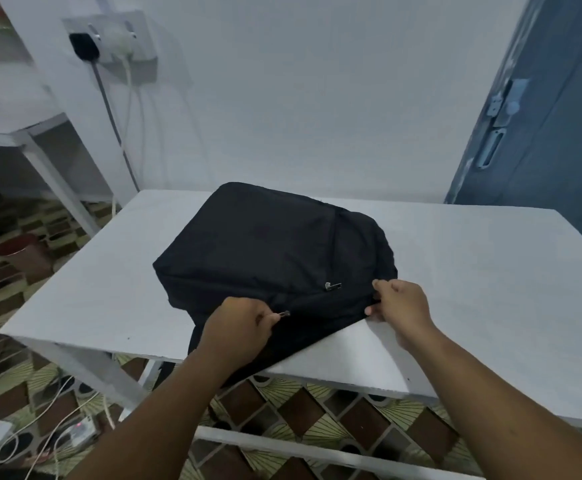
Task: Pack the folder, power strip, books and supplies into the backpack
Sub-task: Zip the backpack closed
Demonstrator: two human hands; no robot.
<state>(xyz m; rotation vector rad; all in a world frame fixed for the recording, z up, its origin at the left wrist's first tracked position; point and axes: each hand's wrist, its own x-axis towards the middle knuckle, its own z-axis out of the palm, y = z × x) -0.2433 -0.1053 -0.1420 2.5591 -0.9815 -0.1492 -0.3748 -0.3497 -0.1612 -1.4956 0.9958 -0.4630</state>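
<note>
Backpack, black and lying flat, sits on the white table toward its near edge, with its near corner hanging a little over that edge. Left hand pinches a small metal zipper pull on the bag's near side, fingers curled around it. Right hand grips the fabric at the bag's near right corner, thumb underneath and fingers on top (the cloth is pulled taut between the two hands). A second metal zipper pull lies on the bag's top face, between the hands and a little farther away. On the far wall at the left, a socket panel carries plugs with cables hanging down. At the right stands a blue door. Cables and a power strip lie on the patterned floor at the near left.
</note>
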